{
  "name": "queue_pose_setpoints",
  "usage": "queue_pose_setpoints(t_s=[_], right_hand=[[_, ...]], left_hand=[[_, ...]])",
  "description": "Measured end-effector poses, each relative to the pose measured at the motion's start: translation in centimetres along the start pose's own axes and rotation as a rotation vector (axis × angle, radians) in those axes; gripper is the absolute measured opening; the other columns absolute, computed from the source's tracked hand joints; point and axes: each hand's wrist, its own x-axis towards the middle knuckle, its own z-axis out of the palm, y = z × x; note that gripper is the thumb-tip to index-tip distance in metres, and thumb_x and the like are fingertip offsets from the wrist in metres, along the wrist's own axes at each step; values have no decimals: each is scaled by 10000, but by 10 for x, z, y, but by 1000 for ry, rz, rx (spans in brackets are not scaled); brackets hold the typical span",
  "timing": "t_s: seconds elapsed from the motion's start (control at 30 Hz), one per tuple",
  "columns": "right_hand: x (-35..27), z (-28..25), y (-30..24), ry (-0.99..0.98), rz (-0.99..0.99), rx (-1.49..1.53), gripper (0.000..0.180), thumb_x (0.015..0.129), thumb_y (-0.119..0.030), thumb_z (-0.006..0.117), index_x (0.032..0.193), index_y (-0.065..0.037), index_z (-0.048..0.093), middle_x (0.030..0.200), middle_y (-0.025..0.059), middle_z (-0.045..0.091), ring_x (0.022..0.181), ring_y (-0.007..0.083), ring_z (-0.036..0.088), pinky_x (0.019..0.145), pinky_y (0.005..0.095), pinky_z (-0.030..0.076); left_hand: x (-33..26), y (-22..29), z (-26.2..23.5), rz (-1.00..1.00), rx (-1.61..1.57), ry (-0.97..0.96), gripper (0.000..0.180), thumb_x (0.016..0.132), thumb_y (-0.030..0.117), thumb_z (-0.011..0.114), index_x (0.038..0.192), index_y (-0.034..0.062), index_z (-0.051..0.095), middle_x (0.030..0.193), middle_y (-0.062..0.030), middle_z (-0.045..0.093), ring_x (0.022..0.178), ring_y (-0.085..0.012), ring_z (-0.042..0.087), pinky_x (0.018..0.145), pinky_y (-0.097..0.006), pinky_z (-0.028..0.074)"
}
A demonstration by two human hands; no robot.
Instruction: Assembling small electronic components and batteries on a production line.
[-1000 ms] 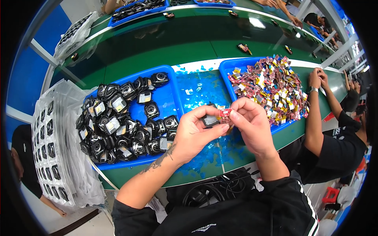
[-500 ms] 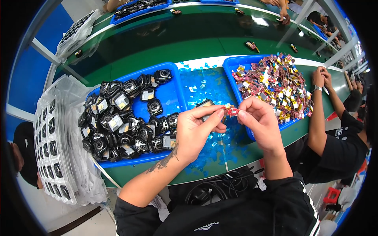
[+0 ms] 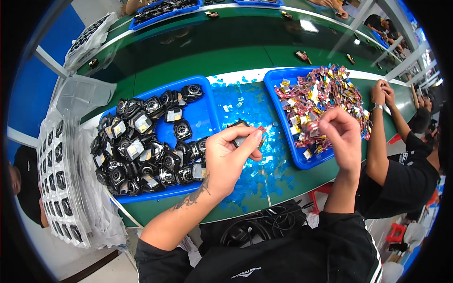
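Observation:
Above the strip between two blue trays, my left hand (image 3: pixel 227 162) grips a dark watch case (image 3: pixel 239 141), mostly hidden by the fingers. Something small and red shows at its thumb tip. My right hand (image 3: pixel 343 139) is pinched on a small reddish piece (image 3: pixel 312 126), blurred, over the right tray (image 3: pixel 302 162). That tray is heaped with small red, yellow and white pieces (image 3: pixel 325 96). Black watch cases (image 3: pixel 137 148) with round backs or pale square faces lie piled in the left tray (image 3: pixel 211 99).
Blue film scraps (image 3: pixel 245 181) litter the green table between the trays. Stacked clear plastic sheets (image 3: pixel 61 184) holding watch cases stand at the left. A co-worker's arms (image 3: pixel 379 127) rest at the right. Small parts (image 3: pixel 302 57) lie on the dark green surface beyond.
My right hand has moved right, away from my left hand, carrying a reddish piece over the right tray. My left hand has shifted slightly left and still holds the watch case.

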Motion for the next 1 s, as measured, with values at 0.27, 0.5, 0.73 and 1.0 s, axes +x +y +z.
queue_pose_setpoints(t_s=[0.27,0.5,0.73,1.0], right_hand=[[-5,37,-23,109,-280,-249,406,832,-44,682,1233,-15,620,1102,146,636,940,205,630,788,318,517],[6,59,-15,-159,32,363,125,921,-43,638,1020,31,655,870,17,665,729,44,588,678,193,489],[6,59,-26,-241,-56,189,79,894,-30,668,953,20,654,844,15,653,746,37,585,655,201,489],[8,70,-28,-203,-109,-24,100,860,-11,676,890,6,582,829,73,604,753,170,620,650,296,504]], left_hand=[[-7,-6,-1,67,-12,-35,155,911,17,636,1034,-67,679,951,-136,654,674,-155,623,592,-283,528],[-5,-1,3,122,227,-141,150,892,52,686,1011,-37,708,948,-102,672,785,-110,623,659,-216,519],[-4,10,1,340,645,-136,142,794,85,762,908,9,726,881,-104,677,888,-212,625,808,-336,505],[-5,4,1,436,655,-87,99,781,-5,744,878,-17,729,858,-92,691,856,-182,624,787,-300,492]])
